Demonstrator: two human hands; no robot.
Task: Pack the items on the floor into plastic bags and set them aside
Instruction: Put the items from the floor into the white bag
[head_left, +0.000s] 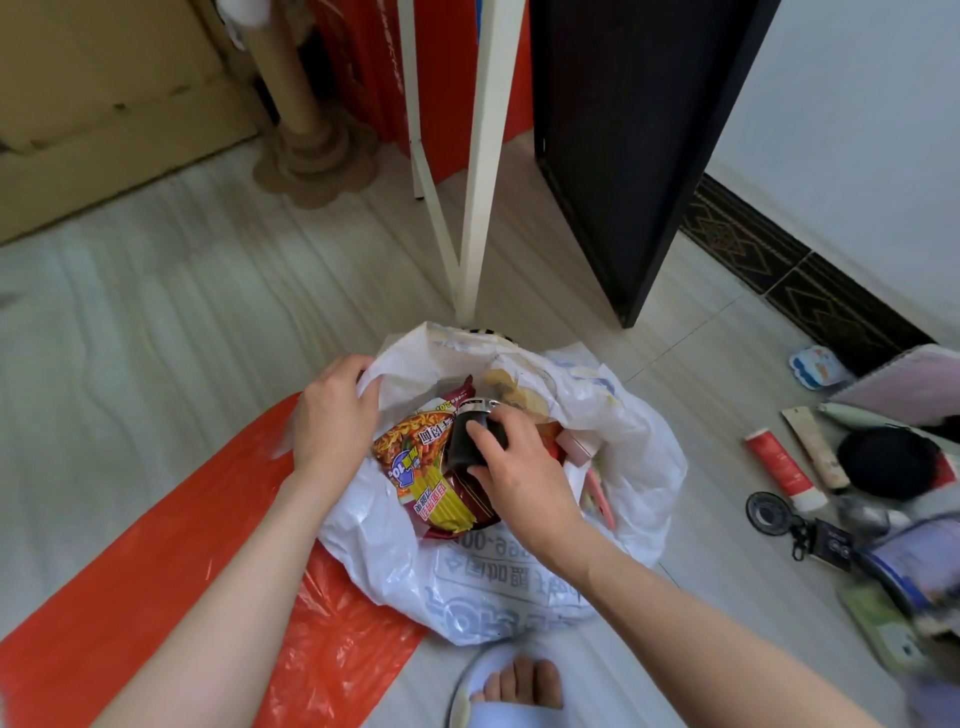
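A white plastic bag (524, 582) with blue print stands open on the floor in front of me. My left hand (332, 410) grips its left rim and holds the mouth open. Inside the mouth, my right hand (514, 467) grips a small black can (465, 439) with a silver top, just above a red and yellow noodle packet (421, 478). Other snack packets and a pink item (579, 447) lie deeper in the bag. A flat red plastic bag (156, 571) is spread on the floor to the left, partly under the white one.
Loose items lie on the floor at the right: a red tube (779, 465), a beige tube (815, 447), a black round thing (888, 460), keys (800, 525), a notebook (914, 384), a blue-white pack (818, 366). A white stand leg (475, 208) and dark cabinet (623, 156) rise behind. My slippered foot (514, 686) is below.
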